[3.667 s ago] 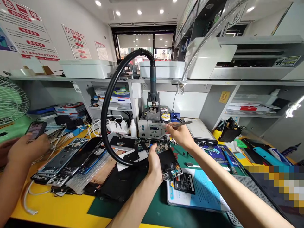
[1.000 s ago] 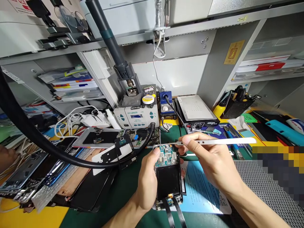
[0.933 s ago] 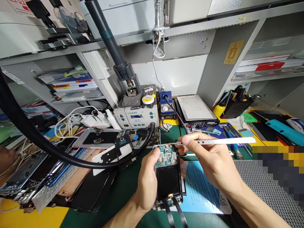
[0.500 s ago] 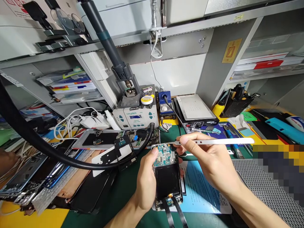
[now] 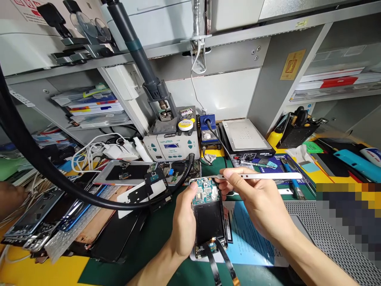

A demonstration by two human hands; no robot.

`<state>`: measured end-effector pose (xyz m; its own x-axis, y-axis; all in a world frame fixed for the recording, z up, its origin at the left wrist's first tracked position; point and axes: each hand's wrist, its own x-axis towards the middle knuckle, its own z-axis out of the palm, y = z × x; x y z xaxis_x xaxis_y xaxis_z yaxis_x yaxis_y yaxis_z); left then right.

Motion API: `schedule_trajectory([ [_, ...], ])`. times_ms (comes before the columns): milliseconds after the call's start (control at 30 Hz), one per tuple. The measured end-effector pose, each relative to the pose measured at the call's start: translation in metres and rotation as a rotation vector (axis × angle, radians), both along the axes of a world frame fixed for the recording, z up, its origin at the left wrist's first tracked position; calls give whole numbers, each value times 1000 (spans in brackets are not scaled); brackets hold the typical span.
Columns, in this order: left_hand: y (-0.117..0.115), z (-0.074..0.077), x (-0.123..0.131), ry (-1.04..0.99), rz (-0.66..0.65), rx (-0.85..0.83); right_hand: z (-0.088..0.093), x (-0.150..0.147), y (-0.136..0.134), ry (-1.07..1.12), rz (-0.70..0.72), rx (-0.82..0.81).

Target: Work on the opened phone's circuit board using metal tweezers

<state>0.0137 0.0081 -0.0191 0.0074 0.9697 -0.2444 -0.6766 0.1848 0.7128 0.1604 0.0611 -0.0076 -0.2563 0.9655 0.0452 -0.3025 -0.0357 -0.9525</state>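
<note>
Metal tweezers (image 5: 258, 176) over an opened phone (image 5: 208, 216)
The left hand (image 5: 183, 226) clasps the phone in its fingers above the green bench (image 5: 154, 238); the right hand (image 5: 256, 202) pinches the tweezers, tip at the circuit board (image 5: 204, 194) just beyond the left thumb. Seemingly picking at a board part: this needs a steady tip

Phone (image 5: 208, 216), back off, sits centre-bottom of frame, held upright in my L hand (image 5: 183, 226). Green board w/ metal shields up top, black panel mid, two dark flex strips hanging off its bottom end. Tweezers (image 5: 262, 176): slim, silver, approx. horizontal in my R hand (image 5: 257, 204), tip at phone's top right corner.
</note>
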Motion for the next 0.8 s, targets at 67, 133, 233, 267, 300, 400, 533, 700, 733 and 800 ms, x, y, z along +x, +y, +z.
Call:
schedule_trajectory([
  [67,0,-1,0,3,8,12,-1,-1,0,21,1,-14],
  [133,0,0,1,7,13,19,-1,-1,0,35,3,-28],
  [233,0,3,2,15,6,0,-2,0,0,43,8,-41],
  [267,0,4,2,16,1,-10,-1,0,0,45,11,-43],
  [300,0,5,2,16,-2,-18,-1,0,0,47,13,-44],
  [400,-1,7,3,10,-10,-16,1,-1,0,51,12,-42],
  [533,-2,6,2,7,-3,8,2,0,0,54,3,-44],
  [700,-2,5,2,4,-20,-1,1,1,-1,55,13,-50],
  [733,-2,5,1,3,-27,-8,1,1,-1,54,13,-50],
  [800,-2,6,1,4,-37,-23,1,1,-1,50,13,-49],
])
